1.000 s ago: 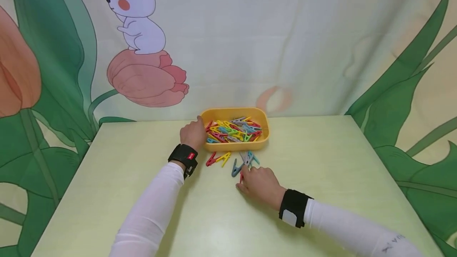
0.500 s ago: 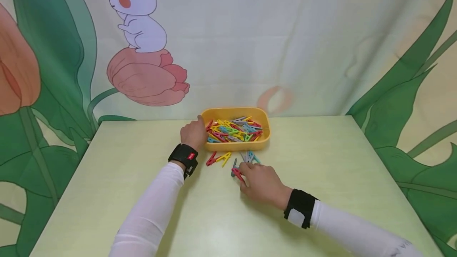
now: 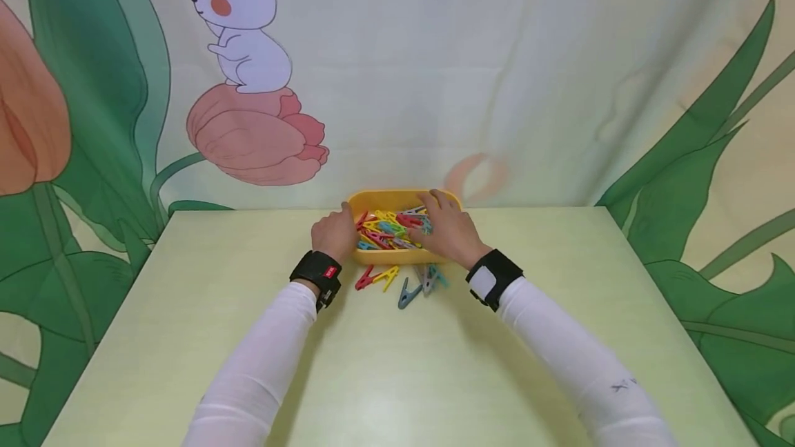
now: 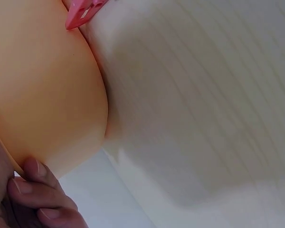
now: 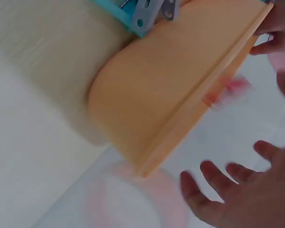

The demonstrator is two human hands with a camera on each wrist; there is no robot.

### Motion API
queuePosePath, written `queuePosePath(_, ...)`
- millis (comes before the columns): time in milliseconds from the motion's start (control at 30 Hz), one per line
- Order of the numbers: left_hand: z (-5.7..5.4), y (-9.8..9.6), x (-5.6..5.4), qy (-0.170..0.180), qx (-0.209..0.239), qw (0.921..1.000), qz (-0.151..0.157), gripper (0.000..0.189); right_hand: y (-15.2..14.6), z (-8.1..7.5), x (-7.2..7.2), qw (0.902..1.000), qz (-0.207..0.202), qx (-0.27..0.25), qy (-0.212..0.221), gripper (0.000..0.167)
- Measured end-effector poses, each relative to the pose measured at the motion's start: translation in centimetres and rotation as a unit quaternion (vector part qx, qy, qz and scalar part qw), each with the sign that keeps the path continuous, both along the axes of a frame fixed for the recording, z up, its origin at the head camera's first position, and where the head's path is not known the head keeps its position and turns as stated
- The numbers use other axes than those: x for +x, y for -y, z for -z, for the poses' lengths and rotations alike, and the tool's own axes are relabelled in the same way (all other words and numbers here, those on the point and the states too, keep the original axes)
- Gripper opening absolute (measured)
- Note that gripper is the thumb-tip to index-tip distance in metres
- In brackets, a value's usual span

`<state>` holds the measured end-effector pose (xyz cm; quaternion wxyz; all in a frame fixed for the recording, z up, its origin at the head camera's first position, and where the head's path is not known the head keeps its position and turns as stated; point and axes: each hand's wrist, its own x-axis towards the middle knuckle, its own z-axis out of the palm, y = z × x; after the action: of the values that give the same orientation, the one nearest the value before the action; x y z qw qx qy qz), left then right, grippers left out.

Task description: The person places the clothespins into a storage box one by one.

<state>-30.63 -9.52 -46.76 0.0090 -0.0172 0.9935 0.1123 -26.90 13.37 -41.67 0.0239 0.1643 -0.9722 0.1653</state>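
A yellow plastic basket (image 3: 404, 256) stands at the back of the table, with several coloured clothespins (image 3: 379, 236) piled in it. Its left end is gripped by my left hand (image 3: 335, 233), whose fingers (image 4: 38, 190) curl at the rim in the left wrist view. Over the right part of the basket, my right hand (image 3: 450, 230) has its fingers spread apart. A red clothespin (image 5: 228, 92), blurred, shows in the air by the rim in the right wrist view, apart from the fingertips.
In front of the basket lie a red clothespin (image 3: 364, 278), a yellow clothespin (image 3: 388, 274), a blue-grey clothespin (image 3: 408, 294), a grey clothespin (image 3: 426, 281) and a teal clothespin (image 3: 438, 274). A printed curtain (image 3: 385, 88) hangs right behind the table (image 3: 385, 364).
My right hand picked up a red clothespin from the table, carried it up and over the basket, and let go of it. The left hand stays at the basket's left end.
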Motion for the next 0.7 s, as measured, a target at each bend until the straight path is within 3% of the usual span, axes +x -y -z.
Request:
queuePosePath(100,0.1,0.0,0.0,0.007,-0.001,1.0,-0.003,0.066,-0.7,0.7,-0.2,0.9983,-0.014,0.018,0.053,0.094)
queuePosePath(233,0.0,-0.1,0.1,0.009,-0.001,0.9999,-0.007,0.066,-1.6,1.0,0.6,0.9968,-0.034,0.045,0.057,0.102)
queuePosePath(367,-0.1,-0.2,0.0,0.01,-0.002,0.9999,0.001,0.066,-1.9,0.9,2.6,0.9965,-0.063,0.056,0.002,0.094)
queuePosePath(500,-0.3,-0.2,0.0,0.005,-0.005,1.0,0.002,0.066,-1.5,0.8,5.5,0.9928,-0.099,0.05,-0.047,0.076)
queuePosePath(700,0.0,-0.2,0.0,0.01,-0.001,0.9999,-0.005,0.066,-1.6,3.0,8.3,0.9841,-0.14,0.104,-0.035,0.055)
